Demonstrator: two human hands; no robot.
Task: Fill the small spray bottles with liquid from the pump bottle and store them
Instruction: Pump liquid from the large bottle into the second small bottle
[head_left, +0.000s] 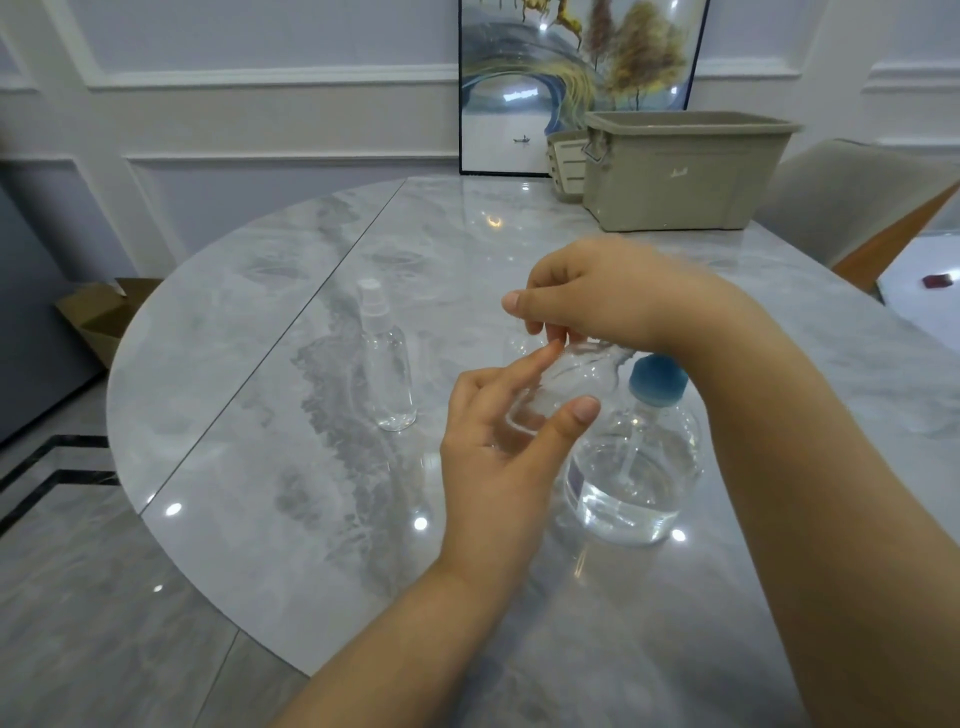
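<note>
So the left hand (498, 441) is curled round a small clear spray bottle (545, 395), held tilted above the tabletop (249, 467), and the right hand (597, 296) comes over the top with fingertips pinched at its neck end. Looks like the cap's being twisted, though it's blurry and I can't tell if the cap is on or off. My tip: keep the body pinned firmly in the left hand, turn only with the right fingertips, and bring it upright before any liquid goes in.

The pump bottle (636, 467) with the blue top sits just right of the hands, near enough that the right forearm could knock it. A second spray bottle (387, 364), capped, stands to the left. The beige storage bin (685, 171) is far right, with a small basket (566, 161) beside it and a framed picture (571, 62) behind
</note>
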